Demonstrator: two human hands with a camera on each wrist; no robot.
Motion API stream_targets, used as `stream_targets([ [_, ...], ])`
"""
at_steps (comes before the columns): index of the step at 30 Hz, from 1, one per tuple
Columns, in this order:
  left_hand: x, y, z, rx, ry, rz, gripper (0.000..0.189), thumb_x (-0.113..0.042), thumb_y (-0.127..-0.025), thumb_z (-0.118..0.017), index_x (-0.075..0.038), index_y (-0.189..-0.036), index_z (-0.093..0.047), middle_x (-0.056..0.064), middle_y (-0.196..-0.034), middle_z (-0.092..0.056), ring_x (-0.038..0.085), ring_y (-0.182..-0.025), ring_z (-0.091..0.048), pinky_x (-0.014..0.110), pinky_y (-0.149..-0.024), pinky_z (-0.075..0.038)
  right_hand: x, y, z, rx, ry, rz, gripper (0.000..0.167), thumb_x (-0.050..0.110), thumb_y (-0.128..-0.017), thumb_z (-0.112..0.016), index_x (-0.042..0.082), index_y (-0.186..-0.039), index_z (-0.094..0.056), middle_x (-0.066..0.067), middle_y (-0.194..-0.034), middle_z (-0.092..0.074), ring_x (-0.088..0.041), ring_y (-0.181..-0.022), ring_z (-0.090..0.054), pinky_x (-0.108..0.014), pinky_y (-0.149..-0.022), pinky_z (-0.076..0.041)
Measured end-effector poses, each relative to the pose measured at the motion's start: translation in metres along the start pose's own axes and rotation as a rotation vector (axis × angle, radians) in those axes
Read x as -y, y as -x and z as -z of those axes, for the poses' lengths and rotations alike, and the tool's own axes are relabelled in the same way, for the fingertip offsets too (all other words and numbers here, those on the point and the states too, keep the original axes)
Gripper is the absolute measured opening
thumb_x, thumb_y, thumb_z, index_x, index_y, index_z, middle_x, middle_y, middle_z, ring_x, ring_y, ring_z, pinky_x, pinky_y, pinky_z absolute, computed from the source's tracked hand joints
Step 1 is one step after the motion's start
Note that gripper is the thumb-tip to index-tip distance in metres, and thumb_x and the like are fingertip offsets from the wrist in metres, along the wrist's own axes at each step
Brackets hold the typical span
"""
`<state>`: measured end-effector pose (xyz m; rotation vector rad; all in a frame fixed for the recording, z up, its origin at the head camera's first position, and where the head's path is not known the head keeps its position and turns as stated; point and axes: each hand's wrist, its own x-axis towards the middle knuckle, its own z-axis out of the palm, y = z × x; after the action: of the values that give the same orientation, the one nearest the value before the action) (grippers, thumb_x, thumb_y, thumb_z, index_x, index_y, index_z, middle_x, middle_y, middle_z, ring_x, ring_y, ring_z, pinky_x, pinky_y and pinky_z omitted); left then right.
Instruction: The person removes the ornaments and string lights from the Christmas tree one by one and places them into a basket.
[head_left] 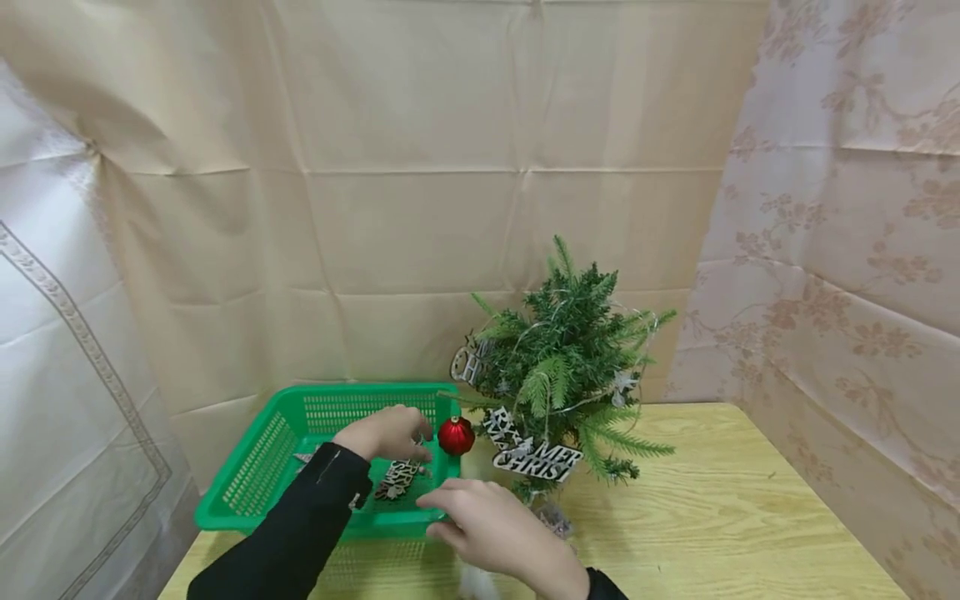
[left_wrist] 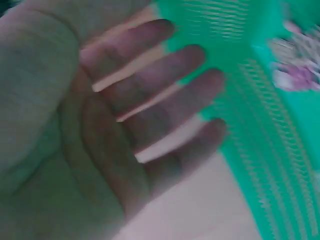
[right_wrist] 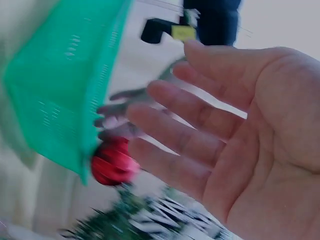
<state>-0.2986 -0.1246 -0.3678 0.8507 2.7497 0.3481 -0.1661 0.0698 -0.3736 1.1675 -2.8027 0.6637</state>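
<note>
My left hand [head_left: 390, 433] is over the right part of a green plastic basket [head_left: 247, 492]; its fingers [left_wrist: 167, 110] are spread and hold nothing. Below it in the basket lies a cut-out lettered ornament [head_left: 397, 480]. A shiny red ball ornament [head_left: 456, 436] hangs from a branch tip of a small Christmas tree [head_left: 570, 350], just right of this hand. My right hand [head_left: 495, 525] hovers by the basket's near right corner, its fingers [right_wrist: 185, 125] loosely extended, with nothing in them. In the right wrist view the red ball [right_wrist: 116, 162] shows beyond the fingertips.
Lettered "Merry Christmas" ornaments [head_left: 538, 461] and a thin wire string hang on the tree. A small clear packet [head_left: 553, 520] sits near its base. The wooden table [head_left: 712, 500] ends at a beige cloth backdrop [head_left: 420, 233]. Floral cloth [head_left: 862, 250] hangs at right.
</note>
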Motion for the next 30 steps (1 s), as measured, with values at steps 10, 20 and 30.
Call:
stream_targets([
  [10, -0.049, 0.043, 0.019, -0.146, 0.248, -0.214, 0.023, -0.03, -0.098, -0.07, -0.011, -0.106, -0.077, 0.001, -0.096, -0.074, 0.017, -0.08, -0.067, 0.036, -0.072, -0.054, 0.001, 0.052, 0.053, -0.211, -0.089, 0.03, 0.03, 0.03, -0.104, -0.061, 0.017, -0.13, -0.069, 0.009, -0.117, -0.07, -0.002, -0.099, -0.066, -0.027, -0.086, -0.056],
  [20, -0.079, 0.044, -0.011, -0.486, 0.404, -0.378, 0.046, -0.032, -0.099, -0.068, -0.008, -0.138, -0.061, 0.003, -0.125, -0.066, 0.018, -0.1, -0.065, 0.039, -0.083, -0.055, -0.015, 0.077, 0.077, -0.495, -0.184, -0.129, 0.027, 0.023, -0.101, -0.066, 0.013, -0.126, -0.069, 0.004, -0.109, -0.073, -0.006, -0.089, -0.069, -0.023, -0.069, -0.058],
  [30, -0.093, 0.027, -0.041, -0.732, 0.444, -0.391, 0.05, -0.024, -0.1, -0.067, -0.009, -0.146, -0.053, 0.011, -0.15, -0.05, 0.023, -0.137, -0.049, 0.05, -0.104, -0.047, -0.032, 0.083, 0.068, -0.588, -0.155, -0.372, 0.031, 0.017, -0.091, -0.078, 0.014, -0.121, -0.071, 0.005, -0.112, -0.073, -0.013, -0.101, -0.069, -0.025, -0.078, -0.057],
])
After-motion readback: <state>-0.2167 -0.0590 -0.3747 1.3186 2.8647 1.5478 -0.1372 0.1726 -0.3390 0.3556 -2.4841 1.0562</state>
